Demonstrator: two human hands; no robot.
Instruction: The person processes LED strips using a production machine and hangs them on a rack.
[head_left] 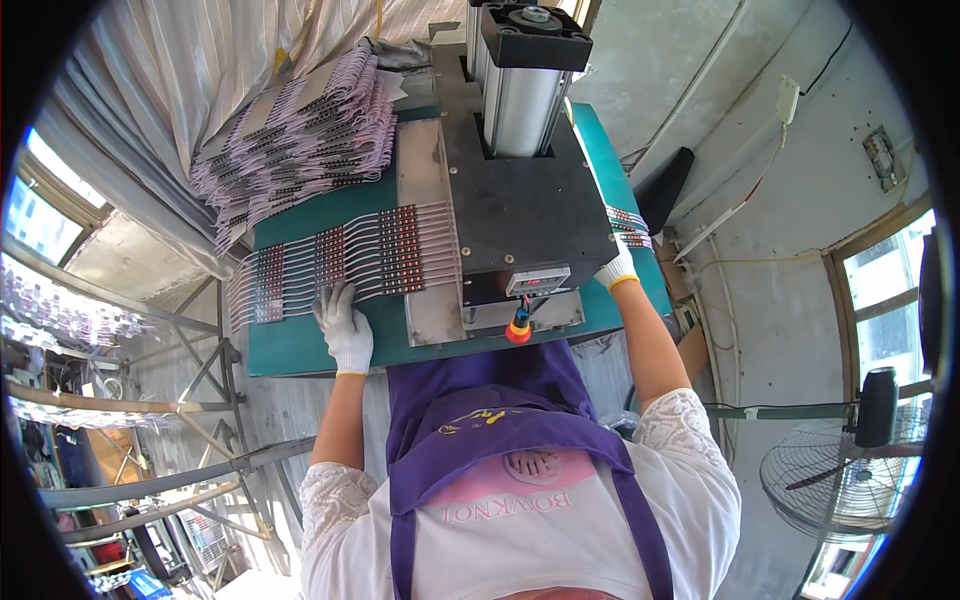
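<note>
Rows of small black LED modules [401,250] joined by pale pinkish wires lie flat on the green tabletop and run in under the left side of a black press [525,215]. My left hand [345,330], in a white glove, rests with its fingers stretched out on the near edge of these rows. At the press's right side is my right hand [618,266], also gloved, by more module rows [630,228] that show there. The press body hides most of its fingers, so I cannot tell what they grip.
A tall heap of wired module strips [310,125] fills the table's back left. A silver cylinder [520,110] tops the press; a red and yellow emergency stop button [518,328] juts from its front. A metal plate [425,190] lies under the press. A fan [825,470] stands right.
</note>
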